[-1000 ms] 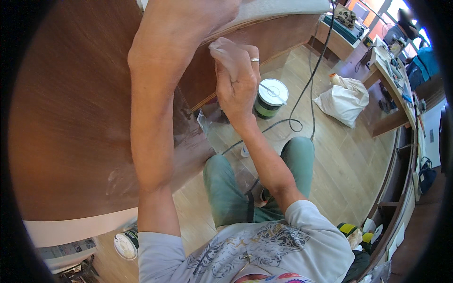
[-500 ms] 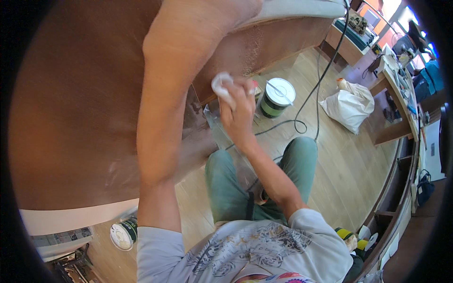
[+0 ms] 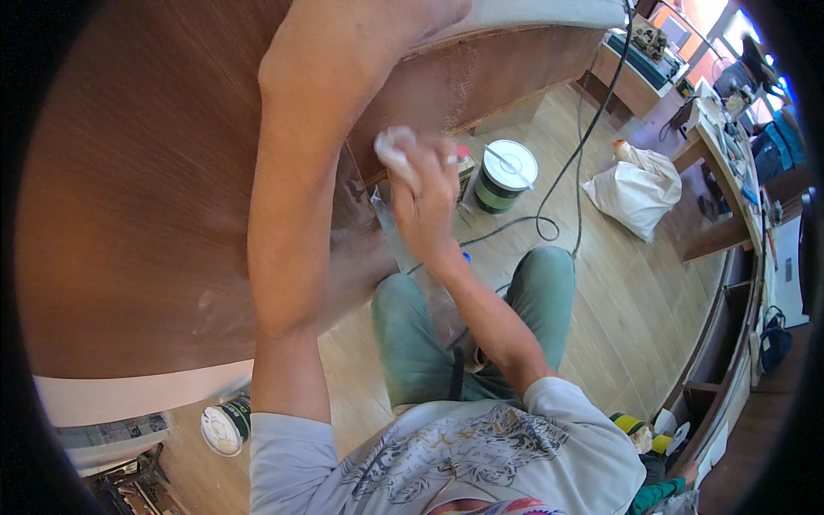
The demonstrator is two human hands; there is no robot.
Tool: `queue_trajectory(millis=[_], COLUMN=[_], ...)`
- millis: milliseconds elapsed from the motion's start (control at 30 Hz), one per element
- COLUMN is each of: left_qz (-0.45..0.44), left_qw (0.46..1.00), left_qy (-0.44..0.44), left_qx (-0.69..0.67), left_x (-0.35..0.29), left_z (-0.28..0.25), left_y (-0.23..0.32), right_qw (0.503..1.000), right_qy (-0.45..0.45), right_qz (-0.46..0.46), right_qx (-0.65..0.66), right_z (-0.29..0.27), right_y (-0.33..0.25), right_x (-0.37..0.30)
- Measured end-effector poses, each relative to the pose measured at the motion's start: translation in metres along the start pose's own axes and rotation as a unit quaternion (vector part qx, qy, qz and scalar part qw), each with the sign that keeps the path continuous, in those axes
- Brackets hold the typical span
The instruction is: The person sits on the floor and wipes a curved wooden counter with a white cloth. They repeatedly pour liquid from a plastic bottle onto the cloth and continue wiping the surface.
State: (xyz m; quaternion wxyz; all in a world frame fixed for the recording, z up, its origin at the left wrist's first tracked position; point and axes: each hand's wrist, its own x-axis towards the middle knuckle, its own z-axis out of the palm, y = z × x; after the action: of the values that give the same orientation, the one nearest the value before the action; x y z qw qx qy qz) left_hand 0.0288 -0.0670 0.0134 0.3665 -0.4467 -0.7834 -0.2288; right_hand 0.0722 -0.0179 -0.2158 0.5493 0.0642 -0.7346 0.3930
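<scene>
My right hand (image 3: 427,193) is closed round a crumpled white cloth (image 3: 396,148), held up against or just before the brown panel (image 3: 429,94) of a curved piece of furniture. Motion smears the cloth, and whether it touches the panel I cannot tell. My left arm (image 3: 292,206) rises large and close along the brown surface and bends right at the top. My left hand (image 3: 412,21) runs to the upper edge by a pale padded top (image 3: 541,13); its fingers do not show. Pale dust marks the panel.
Beyond my right hand stand a red-capped tin (image 3: 464,167) and a white-lidded bucket (image 3: 506,176) with a flat tool across it. A black cable (image 3: 592,129) hangs and loops over the floor. Further right are a white sack (image 3: 635,197) and a cluttered bench (image 3: 717,137). Another bucket (image 3: 225,427) lies lower left.
My right hand and its cloth have shifted slightly left and up, uncovering more of the red-capped tin. My left arm keeps nearly the same pose. A green sleeve has come in at the lower right.
</scene>
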Motion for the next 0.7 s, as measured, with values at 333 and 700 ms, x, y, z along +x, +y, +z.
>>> queue_trajectory(millis=[333, 700], left_qz=[0.013, 0.023], left_qw=[1.0, 0.999], left_qy=[0.003, 0.013], left_qx=[0.008, 0.022], left_x=[0.01, 0.01], left_z=[0.017, 0.015], left_y=[-0.01, -0.012], right_qw=[1.0, 0.999], right_qy=[0.023, 0.034], right_qz=[-0.002, 0.019], right_qx=[-0.001, -0.007], right_z=[0.005, 0.005], right_y=[0.027, 0.034], right_x=[-0.028, -0.041])
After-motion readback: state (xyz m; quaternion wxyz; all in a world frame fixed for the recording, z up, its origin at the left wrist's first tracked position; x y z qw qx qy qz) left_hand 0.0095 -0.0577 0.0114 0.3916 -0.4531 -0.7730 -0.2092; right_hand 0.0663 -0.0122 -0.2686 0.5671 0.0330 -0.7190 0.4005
